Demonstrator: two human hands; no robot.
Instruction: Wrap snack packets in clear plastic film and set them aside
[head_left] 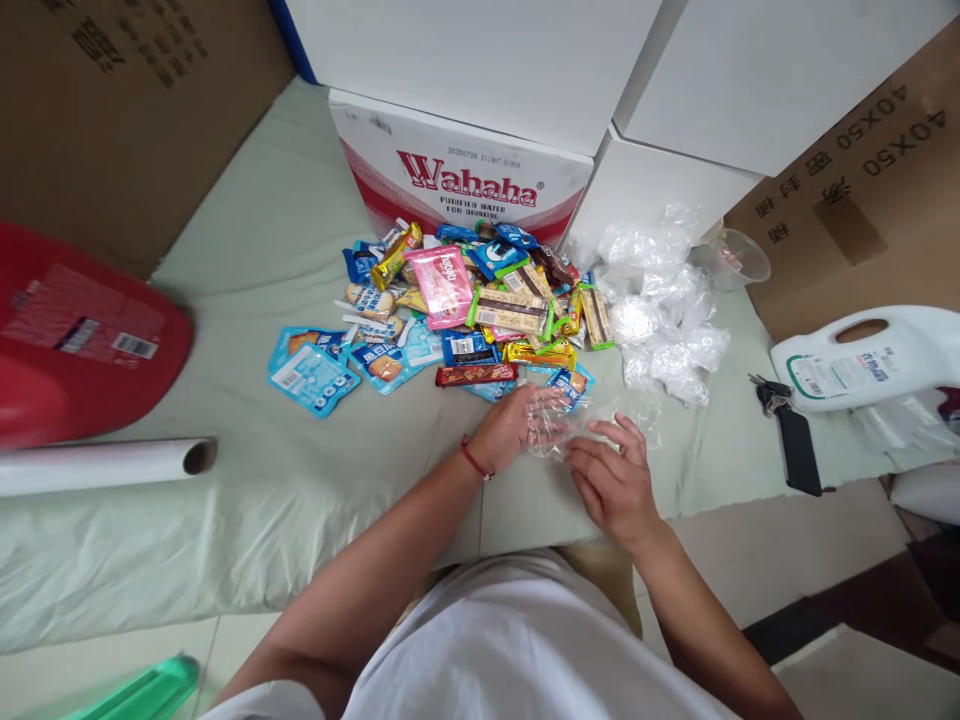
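Observation:
A thin clear plastic bag (551,425) is spread between my two hands, just above the cloth-covered surface near me. My left hand (511,430), with a red cord at the wrist, has its fingers stretched out and seen through the film; whether they are inside the bag or behind it I cannot tell. My right hand (616,475) is bent at the bag's right side, fingers curled and pinching the film. Just beyond lies a heap of wrapped snacks, among them a pink packet (441,287), a red-brown bar (477,374) and blue packets (315,378).
Crumpled clear bags (660,310) lie right of the snacks, by a clear plastic tub (739,258). A Wahaha carton (472,170) stands behind. Farther right are a white jug (870,355) and keys with a black case (796,450). A red container (90,330) and white roll (105,466) sit left.

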